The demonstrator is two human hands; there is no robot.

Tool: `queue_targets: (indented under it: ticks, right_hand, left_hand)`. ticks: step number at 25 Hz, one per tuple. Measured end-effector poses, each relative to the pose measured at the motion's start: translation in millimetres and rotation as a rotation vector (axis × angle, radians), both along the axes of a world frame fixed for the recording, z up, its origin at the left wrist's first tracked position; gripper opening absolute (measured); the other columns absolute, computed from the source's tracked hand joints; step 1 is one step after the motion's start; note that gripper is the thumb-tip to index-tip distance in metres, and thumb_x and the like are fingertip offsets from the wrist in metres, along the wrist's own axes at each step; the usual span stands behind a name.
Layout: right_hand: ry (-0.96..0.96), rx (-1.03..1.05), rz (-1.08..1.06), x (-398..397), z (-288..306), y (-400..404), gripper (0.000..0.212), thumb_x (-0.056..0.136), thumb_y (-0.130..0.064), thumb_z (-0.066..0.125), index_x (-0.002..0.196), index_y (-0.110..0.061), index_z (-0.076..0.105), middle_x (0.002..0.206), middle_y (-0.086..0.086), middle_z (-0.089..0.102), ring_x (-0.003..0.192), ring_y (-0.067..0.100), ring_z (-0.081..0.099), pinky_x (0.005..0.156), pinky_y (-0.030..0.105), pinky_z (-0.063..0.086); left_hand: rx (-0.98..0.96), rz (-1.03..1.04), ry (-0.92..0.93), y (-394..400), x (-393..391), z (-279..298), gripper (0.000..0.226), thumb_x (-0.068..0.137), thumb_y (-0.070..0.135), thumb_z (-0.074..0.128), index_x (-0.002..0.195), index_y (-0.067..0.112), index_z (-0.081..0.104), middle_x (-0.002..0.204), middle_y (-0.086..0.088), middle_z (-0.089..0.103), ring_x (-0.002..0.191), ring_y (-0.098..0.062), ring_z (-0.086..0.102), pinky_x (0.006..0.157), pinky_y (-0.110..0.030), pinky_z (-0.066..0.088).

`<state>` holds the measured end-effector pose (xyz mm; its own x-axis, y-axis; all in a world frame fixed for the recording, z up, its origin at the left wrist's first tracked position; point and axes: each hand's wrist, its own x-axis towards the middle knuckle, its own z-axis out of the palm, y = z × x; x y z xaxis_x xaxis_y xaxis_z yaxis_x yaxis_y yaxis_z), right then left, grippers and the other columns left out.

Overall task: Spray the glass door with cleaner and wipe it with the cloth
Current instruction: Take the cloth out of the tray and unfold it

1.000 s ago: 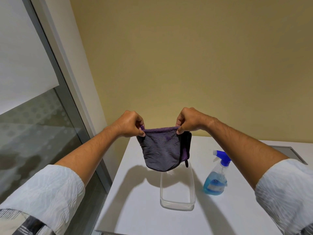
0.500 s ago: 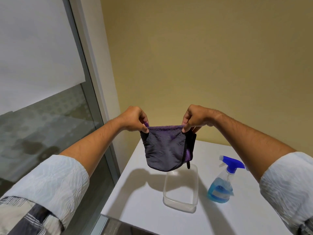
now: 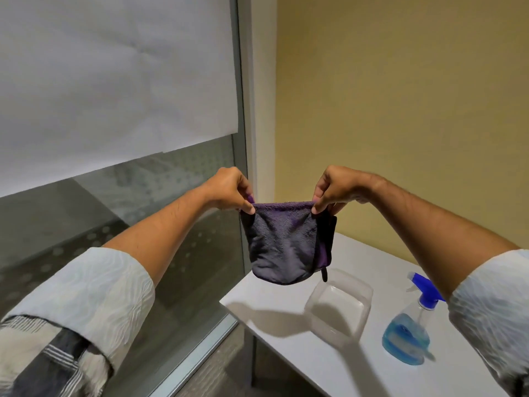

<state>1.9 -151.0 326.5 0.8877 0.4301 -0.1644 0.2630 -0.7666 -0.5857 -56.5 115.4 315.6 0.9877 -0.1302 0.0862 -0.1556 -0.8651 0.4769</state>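
Purple-grey microfibre cloth (image 3: 283, 242) hanging above the white surface (image 3: 286, 319), top corners pinched by left hand (image 3: 229, 190) and right hand (image 3: 335, 187) fingers, frosted glass door (image 3: 120, 207) left of cloth, blue-liquid clear plastic spray bottle (image 3: 412, 325) upright on surface right of clear plastic tub (image 3: 339, 308).

Two hands showing, left hand (image 3: 229, 188) and right hand (image 3: 335, 187); one cloth (image 3: 283, 242), one spray bottle (image 3: 409, 330), one clear container (image 3: 339, 308), one table (image 3: 274, 319), one glass door (image 3: 120, 224).

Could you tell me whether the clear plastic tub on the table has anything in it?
Empty: the table shows plainly through the clear tub.
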Motion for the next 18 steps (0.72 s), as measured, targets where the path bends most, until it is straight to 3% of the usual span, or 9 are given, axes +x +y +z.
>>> queue_targets:
  ticks: [8, 13, 18]
  right_hand:
    - [-0.005, 0.041, 0.264, -52.6, 20.2, 114.8, 0.015, 0.069, -0.001, 0.085, 0.066, -0.009, 0.072, 0.061, 0.007, 0.073, 0.06, 0.018, 0.072, 0.058, 0.031, 0.062]
    - [-0.039, 0.016, 0.461, -110.7, 39.9, 211.0, 0.014, 0.068, -0.002, 0.085, 0.068, -0.008, 0.072, 0.059, 0.006, 0.073, 0.057, 0.017, 0.072, 0.051, 0.025, 0.058]
    - [-0.049, 0.015, 0.65, -202.9, 52.4, 314.8, 0.015, 0.066, -0.002, 0.086, 0.073, -0.007, 0.074, 0.071, 0.015, 0.075, 0.066, 0.024, 0.073, 0.061, 0.033, 0.062]
  left_hand:
    - [-0.019, 0.26, 0.008, 91.4, -126.9, 21.7, 0.02, 0.065, 0.016, 0.091, 0.077, 0.01, 0.077, 0.062, 0.007, 0.072, 0.056, -0.005, 0.067, 0.056, -0.015, 0.052]
    - [-0.031, 0.453, -0.008, 159.4, -226.6, 35.3, 0.019, 0.066, 0.019, 0.09, 0.078, 0.013, 0.078, 0.068, 0.002, 0.075, 0.064, -0.01, 0.07, 0.064, -0.024, 0.059]
    - [-0.08, 0.666, -0.042, 229.6, -351.8, 40.2, 0.02, 0.064, 0.014, 0.091, 0.079, 0.01, 0.078, 0.068, 0.0, 0.075, 0.066, -0.012, 0.071, 0.065, -0.024, 0.059]
